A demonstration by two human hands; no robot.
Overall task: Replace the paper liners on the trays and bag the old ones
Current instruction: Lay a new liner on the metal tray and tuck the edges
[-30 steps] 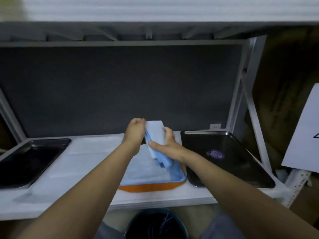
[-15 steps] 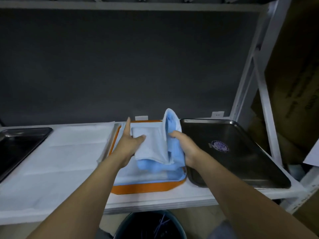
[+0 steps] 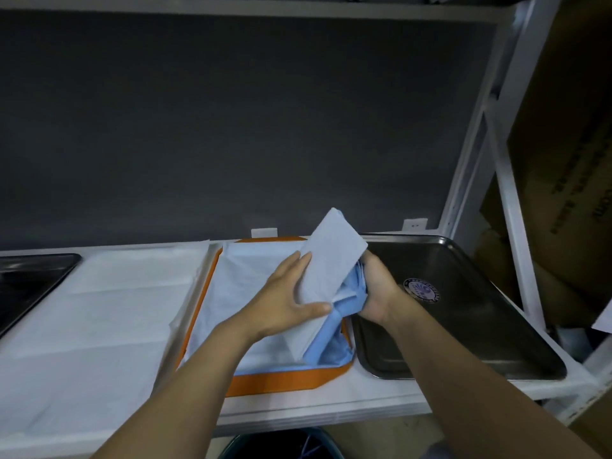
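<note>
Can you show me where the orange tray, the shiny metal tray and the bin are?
orange tray [image 3: 284, 379], head view, front rim.
metal tray [image 3: 470, 329], head view, bare floor.
bin [image 3: 281, 447], head view, dark inside.

Dim, soft light from above; faint glare on the steel tray [image 3: 463, 326] right of the hands. Edges bow from wide-angle distortion; slightly soft throughout.

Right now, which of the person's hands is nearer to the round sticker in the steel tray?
Right. The right hand grips the folded liner just beside the sticker; the left hand is farther off, over the orange tray.
</note>
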